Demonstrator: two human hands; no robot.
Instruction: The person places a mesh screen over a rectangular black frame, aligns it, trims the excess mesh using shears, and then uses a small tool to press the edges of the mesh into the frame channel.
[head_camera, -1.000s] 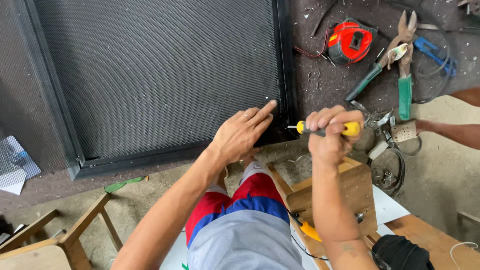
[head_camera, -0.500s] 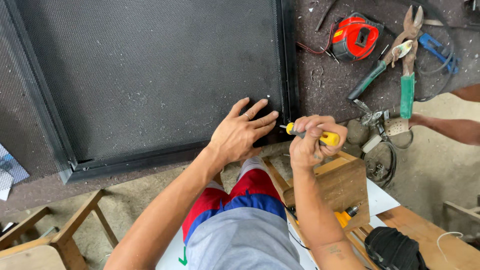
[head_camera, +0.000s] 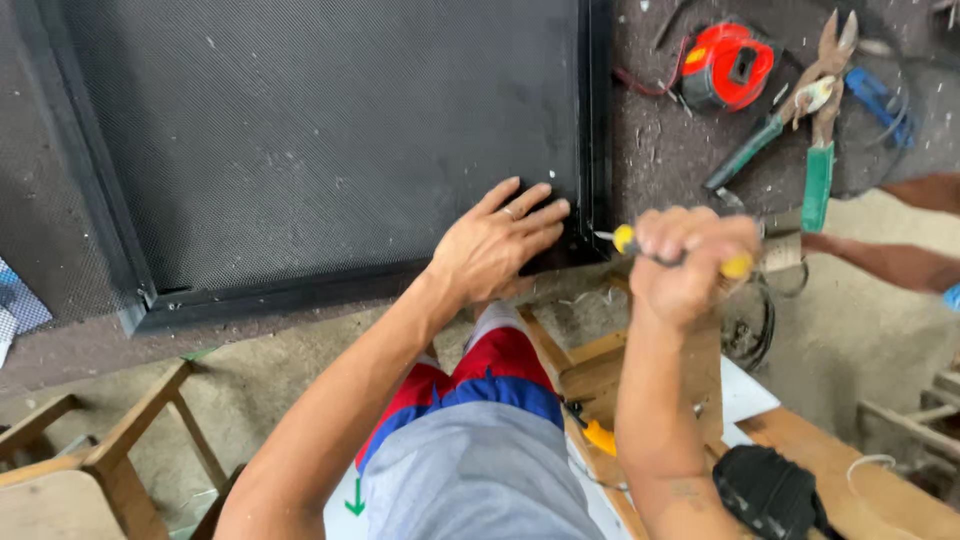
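While the left hand (head_camera: 497, 247) pressed flat, fingers spread, on the screen frame's (head_camera: 597, 120) corner, the right hand (head_camera: 688, 262) clamped a yellow screwdriver (head_camera: 640, 245), lying level, tip pointing to 9 o'clock at that corner.

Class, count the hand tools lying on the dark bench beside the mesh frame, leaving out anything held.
3: a red tape measure at the top, snips with green grips right of it, and blue-handled pliers farther right. Others may lie out of view.
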